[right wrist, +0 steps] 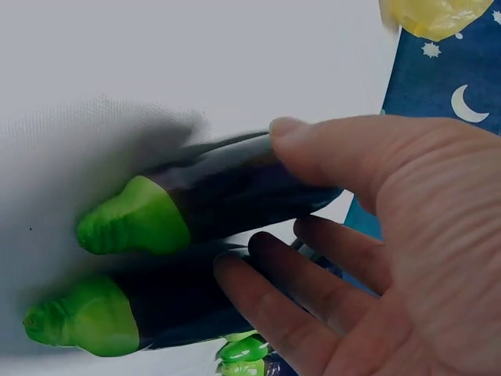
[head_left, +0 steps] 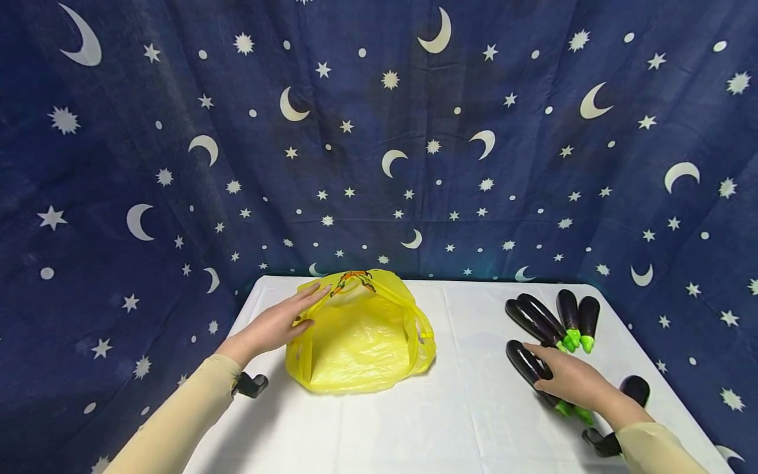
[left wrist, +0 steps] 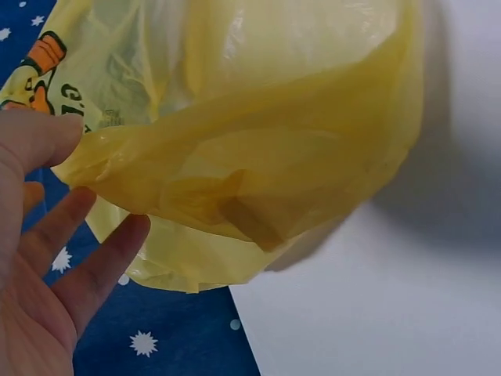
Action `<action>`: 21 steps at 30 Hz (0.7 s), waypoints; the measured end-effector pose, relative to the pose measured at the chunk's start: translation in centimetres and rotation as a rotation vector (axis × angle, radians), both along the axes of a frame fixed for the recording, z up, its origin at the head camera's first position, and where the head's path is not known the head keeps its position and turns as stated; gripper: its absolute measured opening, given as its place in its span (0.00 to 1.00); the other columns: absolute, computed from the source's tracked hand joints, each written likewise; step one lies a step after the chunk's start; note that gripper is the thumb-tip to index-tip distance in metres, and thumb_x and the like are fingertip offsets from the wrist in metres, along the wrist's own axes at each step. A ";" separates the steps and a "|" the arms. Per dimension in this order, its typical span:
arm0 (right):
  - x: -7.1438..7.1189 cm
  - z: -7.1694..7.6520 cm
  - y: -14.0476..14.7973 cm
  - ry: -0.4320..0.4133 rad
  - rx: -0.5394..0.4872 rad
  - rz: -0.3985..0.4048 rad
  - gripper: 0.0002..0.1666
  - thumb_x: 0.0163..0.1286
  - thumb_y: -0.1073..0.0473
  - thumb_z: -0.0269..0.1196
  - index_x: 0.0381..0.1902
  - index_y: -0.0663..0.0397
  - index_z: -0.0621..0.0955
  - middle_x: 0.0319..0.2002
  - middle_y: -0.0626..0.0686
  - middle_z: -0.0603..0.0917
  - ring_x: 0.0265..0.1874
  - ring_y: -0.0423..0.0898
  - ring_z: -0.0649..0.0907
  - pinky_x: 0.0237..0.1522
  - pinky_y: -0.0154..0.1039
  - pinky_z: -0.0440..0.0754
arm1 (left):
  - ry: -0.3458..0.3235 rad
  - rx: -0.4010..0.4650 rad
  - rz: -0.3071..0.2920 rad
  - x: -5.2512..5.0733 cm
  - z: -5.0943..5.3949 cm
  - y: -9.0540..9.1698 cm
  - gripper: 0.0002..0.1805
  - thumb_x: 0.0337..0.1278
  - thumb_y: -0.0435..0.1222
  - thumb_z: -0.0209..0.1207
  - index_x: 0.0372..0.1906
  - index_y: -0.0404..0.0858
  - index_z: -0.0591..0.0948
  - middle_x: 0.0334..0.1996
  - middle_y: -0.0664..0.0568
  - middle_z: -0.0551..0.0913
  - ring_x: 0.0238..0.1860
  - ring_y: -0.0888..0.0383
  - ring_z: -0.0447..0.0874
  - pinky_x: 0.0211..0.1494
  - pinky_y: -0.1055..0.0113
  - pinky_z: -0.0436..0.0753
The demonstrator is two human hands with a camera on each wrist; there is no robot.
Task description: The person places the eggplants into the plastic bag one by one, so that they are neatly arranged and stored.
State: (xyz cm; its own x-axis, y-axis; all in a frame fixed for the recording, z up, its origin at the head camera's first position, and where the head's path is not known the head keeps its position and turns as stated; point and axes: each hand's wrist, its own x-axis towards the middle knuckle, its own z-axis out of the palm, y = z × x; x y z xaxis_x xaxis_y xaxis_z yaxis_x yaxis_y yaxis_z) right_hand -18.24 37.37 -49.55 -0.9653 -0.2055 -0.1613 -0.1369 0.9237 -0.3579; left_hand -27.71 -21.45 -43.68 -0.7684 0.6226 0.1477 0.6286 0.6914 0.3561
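Note:
A yellow plastic bag [head_left: 361,349] lies on the white table with its mouth gaping toward me. My left hand [head_left: 278,326] is at the bag's left rim, fingers stretched out and thumb apart; in the left wrist view the bag's edge [left wrist: 196,215] runs beside thumb and fingertips. My right hand [head_left: 571,378] grips an eggplant [right wrist: 243,188] with a green cap, thumb along one side and fingers on the other. A second eggplant [right wrist: 180,301] lies alongside, partly under the fingers; in the head view the hand mostly hides it.
Several more eggplants [head_left: 535,319] lie in a group at the table's back right. Another eggplant [head_left: 635,390] is by my right wrist, partly covered. Behind the white table [head_left: 408,434] hangs a dark blue cloth [head_left: 438,131] with moons and stars.

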 end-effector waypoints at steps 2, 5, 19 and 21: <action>-0.1 -0.2 0.0 0.006 0.010 0.009 0.45 0.58 0.60 0.74 0.73 0.62 0.71 0.65 0.71 0.75 0.62 0.71 0.75 0.55 0.67 0.74 | 0.031 -0.016 -0.030 0.1 -0.2 -0.1 0.43 0.68 0.33 0.63 0.81 0.59 0.59 0.80 0.45 0.57 0.72 0.42 0.68 0.57 0.50 0.81; -0.2 -0.5 0.0 0.008 0.020 0.018 0.44 0.58 0.65 0.72 0.73 0.61 0.71 0.64 0.71 0.75 0.62 0.71 0.75 0.54 0.66 0.76 | 0.035 -0.025 -0.042 0.1 -0.3 -0.1 0.41 0.69 0.33 0.63 0.80 0.61 0.62 0.80 0.46 0.58 0.71 0.41 0.69 0.55 0.51 0.82; -0.5 -0.9 -1.1 -0.011 -0.001 -0.001 0.46 0.57 0.68 0.68 0.75 0.57 0.69 0.65 0.71 0.74 0.60 0.69 0.77 0.51 0.65 0.77 | -0.300 0.157 0.059 -0.1 -0.3 0.4 0.39 0.68 0.30 0.61 0.80 0.54 0.63 0.77 0.51 0.65 0.75 0.46 0.62 0.72 0.47 0.67; -0.6 -1.0 -1.3 -0.027 -0.023 -0.012 0.47 0.57 0.67 0.69 0.76 0.56 0.68 0.65 0.70 0.74 0.59 0.67 0.78 0.51 0.64 0.78 | -0.336 0.189 0.070 -0.1 -0.3 0.3 0.40 0.68 0.29 0.61 0.80 0.54 0.64 0.77 0.51 0.65 0.75 0.46 0.63 0.71 0.47 0.68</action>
State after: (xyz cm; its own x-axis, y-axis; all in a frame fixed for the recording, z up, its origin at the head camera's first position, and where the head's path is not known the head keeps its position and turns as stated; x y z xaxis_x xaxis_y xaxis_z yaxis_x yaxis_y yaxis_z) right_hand -18.85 36.07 -50.54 -0.9632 -0.1974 -0.1826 -0.1155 0.9169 -0.3820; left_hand -27.77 -21.11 -43.94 -0.8331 0.5530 -0.0117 0.4094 0.6306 0.6593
